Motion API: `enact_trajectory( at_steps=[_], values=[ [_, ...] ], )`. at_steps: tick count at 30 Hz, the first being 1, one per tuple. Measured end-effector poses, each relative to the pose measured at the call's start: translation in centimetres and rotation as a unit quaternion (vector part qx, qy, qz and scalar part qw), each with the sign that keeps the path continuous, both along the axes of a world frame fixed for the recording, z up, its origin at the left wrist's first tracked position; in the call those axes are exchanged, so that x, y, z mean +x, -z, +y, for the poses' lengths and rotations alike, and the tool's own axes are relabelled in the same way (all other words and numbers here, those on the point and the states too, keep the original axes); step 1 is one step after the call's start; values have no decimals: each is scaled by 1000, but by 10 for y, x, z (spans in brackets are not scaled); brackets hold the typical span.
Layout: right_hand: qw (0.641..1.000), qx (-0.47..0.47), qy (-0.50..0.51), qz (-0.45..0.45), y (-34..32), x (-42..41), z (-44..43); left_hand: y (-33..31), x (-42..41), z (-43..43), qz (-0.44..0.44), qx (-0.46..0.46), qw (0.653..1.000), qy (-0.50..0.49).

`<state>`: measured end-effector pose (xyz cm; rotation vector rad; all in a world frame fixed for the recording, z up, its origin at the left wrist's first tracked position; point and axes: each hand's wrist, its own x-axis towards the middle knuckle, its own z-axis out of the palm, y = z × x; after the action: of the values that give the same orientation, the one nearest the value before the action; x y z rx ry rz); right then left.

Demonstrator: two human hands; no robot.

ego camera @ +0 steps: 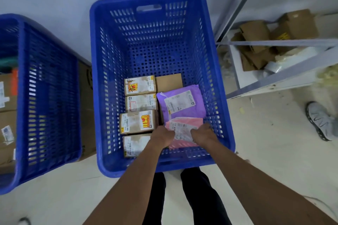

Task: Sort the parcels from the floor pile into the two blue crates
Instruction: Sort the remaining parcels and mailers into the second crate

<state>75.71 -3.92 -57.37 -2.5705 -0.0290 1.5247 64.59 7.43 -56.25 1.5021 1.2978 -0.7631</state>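
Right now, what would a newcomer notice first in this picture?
A big blue crate fills the middle, with a row of brown boxes along its left side. Both hands, left and right, rest on a pink mailer beside a purple mailer.

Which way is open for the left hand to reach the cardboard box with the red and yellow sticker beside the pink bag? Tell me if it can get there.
Probably yes. The left hand is already down inside the crate, right next to that box, whose top lies uncovered. It would first have to let go of the pink bag.
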Motion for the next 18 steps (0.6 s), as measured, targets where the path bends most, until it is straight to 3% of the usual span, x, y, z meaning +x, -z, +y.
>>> enact_trajectory(
  at_steps=[10,18],
  values=[
    [1000,23,-17,-2,-46,9,-3,-33,-7,12,-20,31,998,-56],
    [992,93,-89,3,-119,18,-24,-108,-34,-5,-61,80,984,-146]
  ],
)
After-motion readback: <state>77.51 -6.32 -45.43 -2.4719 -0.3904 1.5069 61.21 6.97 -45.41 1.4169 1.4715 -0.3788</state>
